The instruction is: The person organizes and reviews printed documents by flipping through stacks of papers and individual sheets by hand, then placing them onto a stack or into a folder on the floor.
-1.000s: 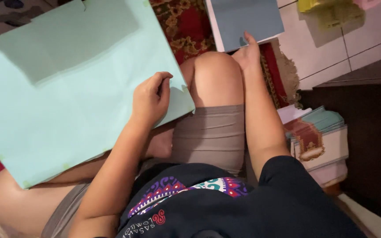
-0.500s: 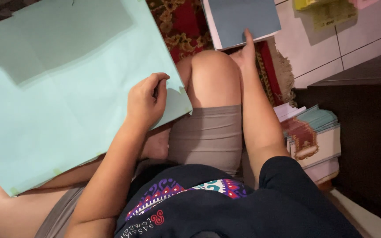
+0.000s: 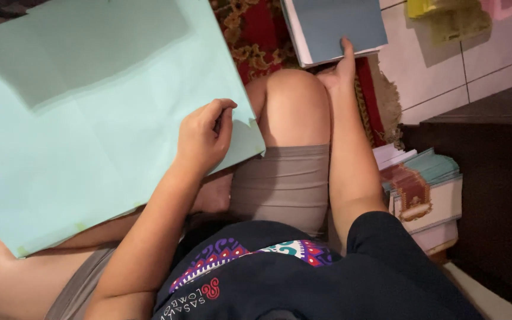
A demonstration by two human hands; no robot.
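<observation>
So the person's sitting on the floor, camera looking straight down over their lap. The left hand has a pinching grip on the near right edge of a big light-green paper sheet, fingers curled over the top and thumb tucked under as far as I can tell. The sheet is huge, it covers the left thigh and most of the left half of the view, lying tilted across the lap, with a fold or a second layer making a darker patch toward its top.

The right hand is stretched out past the raised right knee, fingers resting flat on the lower edge of a grey-blue paper stack. That stack lies on a red patterned rug, just beyond the knee. Can't tell whether the grip there is actually pinching the top sheet or only pressing on it, the fingertips are on top and the rest is hidden.

Off to the right, beside the person's hip, there's a pile of cards and envelopes with a red ornate one on top and some teal ones behind it. White floor tiles show past the rug's fringe, with some yellow paper lying on them at the top edge.
</observation>
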